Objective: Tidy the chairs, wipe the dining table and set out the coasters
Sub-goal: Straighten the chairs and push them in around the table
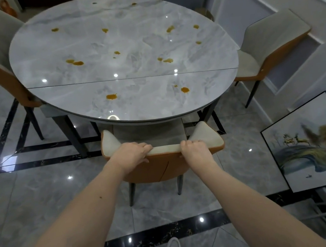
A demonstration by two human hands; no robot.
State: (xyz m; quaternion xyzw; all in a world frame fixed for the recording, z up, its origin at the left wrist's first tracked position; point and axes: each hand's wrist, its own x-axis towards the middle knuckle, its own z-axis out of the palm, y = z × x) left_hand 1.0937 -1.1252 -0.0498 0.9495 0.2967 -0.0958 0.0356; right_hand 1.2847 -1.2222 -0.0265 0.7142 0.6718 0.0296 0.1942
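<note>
Left hand [131, 154] and right hand [194, 150] grip the near chair [165, 166] backrest top; its seat faces the stained table [120, 45].

Both hands [130, 154] on chair back [165, 149]

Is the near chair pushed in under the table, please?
Pushed in: the near chair has its seat under the table rim, backrest just outside.
</note>
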